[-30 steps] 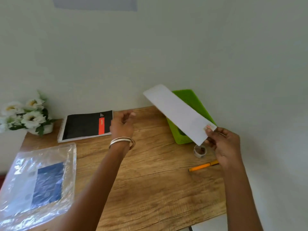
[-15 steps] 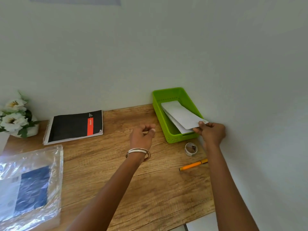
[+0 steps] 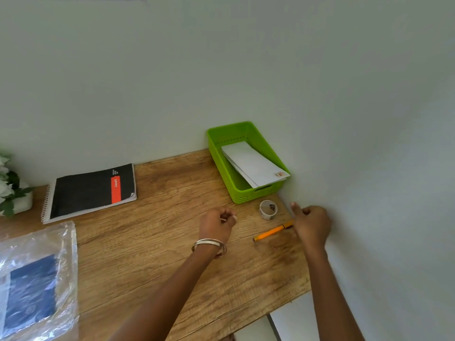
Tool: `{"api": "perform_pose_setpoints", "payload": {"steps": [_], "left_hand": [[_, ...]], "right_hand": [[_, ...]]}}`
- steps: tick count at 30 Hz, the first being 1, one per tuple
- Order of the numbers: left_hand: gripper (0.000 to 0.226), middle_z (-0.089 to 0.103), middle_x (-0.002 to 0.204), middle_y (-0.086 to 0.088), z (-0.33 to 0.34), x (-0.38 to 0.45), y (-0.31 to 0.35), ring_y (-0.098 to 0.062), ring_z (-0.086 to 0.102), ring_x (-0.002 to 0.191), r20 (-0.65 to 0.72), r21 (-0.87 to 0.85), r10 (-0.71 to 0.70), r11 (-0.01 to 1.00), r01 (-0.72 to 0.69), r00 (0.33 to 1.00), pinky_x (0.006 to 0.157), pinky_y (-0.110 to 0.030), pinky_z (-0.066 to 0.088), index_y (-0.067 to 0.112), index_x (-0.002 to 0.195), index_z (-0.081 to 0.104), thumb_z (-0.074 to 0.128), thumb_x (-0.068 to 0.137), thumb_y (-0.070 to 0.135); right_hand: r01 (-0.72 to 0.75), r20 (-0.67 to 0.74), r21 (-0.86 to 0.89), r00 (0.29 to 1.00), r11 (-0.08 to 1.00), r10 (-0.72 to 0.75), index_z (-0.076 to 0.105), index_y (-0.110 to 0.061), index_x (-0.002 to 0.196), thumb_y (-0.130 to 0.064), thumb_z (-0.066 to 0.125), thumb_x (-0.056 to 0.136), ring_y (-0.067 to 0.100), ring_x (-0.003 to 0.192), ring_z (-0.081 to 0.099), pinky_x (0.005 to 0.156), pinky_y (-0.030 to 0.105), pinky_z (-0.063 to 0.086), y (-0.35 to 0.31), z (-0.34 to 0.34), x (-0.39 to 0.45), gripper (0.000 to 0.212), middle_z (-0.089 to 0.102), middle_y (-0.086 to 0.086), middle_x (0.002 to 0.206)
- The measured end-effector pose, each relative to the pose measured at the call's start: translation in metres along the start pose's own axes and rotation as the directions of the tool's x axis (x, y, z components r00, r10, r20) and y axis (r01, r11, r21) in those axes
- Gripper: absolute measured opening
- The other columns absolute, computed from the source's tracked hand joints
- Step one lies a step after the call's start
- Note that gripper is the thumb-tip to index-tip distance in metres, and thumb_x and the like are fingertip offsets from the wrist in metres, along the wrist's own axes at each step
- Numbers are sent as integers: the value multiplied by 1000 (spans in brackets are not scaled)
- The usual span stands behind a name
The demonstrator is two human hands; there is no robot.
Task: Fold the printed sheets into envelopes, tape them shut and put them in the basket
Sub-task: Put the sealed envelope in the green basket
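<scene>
Envelopes (image 3: 256, 166) are lying stacked inside the green basket (image 3: 218, 153), which is sitting at the desk's two o'clock corner against the wall; the top one is leaning over the basket's near right rim, with a small taped patch showing at its near end. By the look of it, the putting-away step for this envelope is done, and neither hand is touching paper. The right hand (image 3: 311, 225) is hovering at five o'clock of the basket, fingers curled and thumb out, grasping nothing, just over the capped end of the orange pen (image 3: 270, 233). The left hand (image 3: 218, 223) is clenched loosely at seven o'clock of the basket, bangles on its wrist, and seems to be holding nothing. The tape roll (image 3: 268, 209) is standing between the two hands, just below the basket.

The next move probably calls for fetching a fresh printed sheet. I cannot tell whether the clear plastic sleeve (image 3: 37, 279) at the desk's eight o'clock holds any.

The wooden desk (image 3: 147, 254) is also carrying a black spiral notebook (image 3: 91, 190) at ten o'clock and white flowers (image 3: 9, 183) at nine o'clock. Pale plain walls are closing in behind and on the right.
</scene>
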State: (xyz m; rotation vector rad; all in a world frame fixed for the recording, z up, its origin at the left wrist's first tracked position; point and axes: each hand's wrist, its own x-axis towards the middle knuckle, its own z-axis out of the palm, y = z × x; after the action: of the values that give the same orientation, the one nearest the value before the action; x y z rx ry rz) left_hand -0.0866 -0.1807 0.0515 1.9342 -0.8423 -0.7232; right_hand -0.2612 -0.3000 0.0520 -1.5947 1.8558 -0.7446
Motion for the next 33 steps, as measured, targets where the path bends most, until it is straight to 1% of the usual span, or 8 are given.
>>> {"api": "perform_pose_setpoints", "payload": {"steps": [5, 9, 13, 17, 19, 22, 29, 33], "left_hand": [[36, 67, 109, -8, 38, 13, 5, -24, 62, 102, 183, 199, 103, 970, -140, 978, 88, -31, 47, 8, 116, 62, 67, 82, 19], [54, 53, 129, -12, 66, 25, 15, -29, 49, 117, 237, 318, 285, 881, -351, 929, 91, -31, 36, 11, 133, 46, 65, 84, 24], [70, 47, 131, -17, 88, 34, 20, -34, 53, 110, 261, 375, 257, 861, -343, 930, 88, -41, 44, 12, 141, 32, 66, 82, 30], [69, 47, 131, -17, 97, 38, 23, -34, 52, 110, 237, 369, 221, 881, -298, 946, 87, -40, 45, 14, 140, 34, 67, 81, 31], [70, 48, 131, -17, 98, 37, 19, -34, 49, 115, 204, 330, 230, 899, -288, 951, 90, -39, 43, 12, 137, 38, 70, 78, 31], [73, 51, 127, -17, 96, 29, 11, -33, 50, 114, 158, 275, 252, 917, -288, 955, 89, -39, 43, 11, 136, 39, 74, 75, 30], [70, 52, 126, -13, 95, -1, -2, -31, 50, 112, 56, 286, 291, 912, -294, 955, 88, -41, 43, 10, 133, 41, 75, 74, 26], [63, 55, 118, -14, 97, -2, -11, -34, 52, 107, 28, 311, 297, 905, -290, 955, 85, -42, 43, 8, 126, 49, 74, 74, 34]], "right_hand": [[-136, 125, -124, 980, 983, 152, 61, -8, 68, -54, 66, 79, 27, 49, 66, 61, 36, 58, 14, 8, -31, 47, 67, 10, 56], [-93, 114, -196, 987, 976, 117, 60, -11, 73, -67, 62, 73, 31, 66, 68, 61, 36, 57, 12, 23, -36, 57, 69, 12, 71], [-59, 137, -295, 985, 954, 103, 61, -8, 89, -45, 61, 86, 33, 90, 66, 69, 35, 51, 6, 23, -36, 37, 69, 14, 93], [-56, 177, -324, 977, 944, 119, 58, -14, 77, -32, 61, 84, 32, 85, 64, 60, 29, 43, 18, 16, -37, 19, 67, 12, 90], [-1, 193, -332, 979, 943, 69, 55, -14, 72, -30, 62, 83, 30, 82, 63, 60, 28, 41, 27, 8, -39, 21, 65, 10, 86], [89, 151, -335, 988, 938, -40, 62, -10, 83, -29, 63, 83, 28, 81, 63, 63, 30, 45, 39, -3, -34, 19, 65, 8, 86], [279, 119, -122, 957, 952, -265, 67, -9, 87, -18, 70, 82, 17, 74, 59, 68, 25, 45, 49, 6, -18, 11, 66, 4, 83], [373, 81, -70, 927, 925, -367, 68, -10, 88, -21, 70, 83, 16, 75, 57, 70, 34, 51, 54, 22, -17, 13, 63, 2, 82]]}}
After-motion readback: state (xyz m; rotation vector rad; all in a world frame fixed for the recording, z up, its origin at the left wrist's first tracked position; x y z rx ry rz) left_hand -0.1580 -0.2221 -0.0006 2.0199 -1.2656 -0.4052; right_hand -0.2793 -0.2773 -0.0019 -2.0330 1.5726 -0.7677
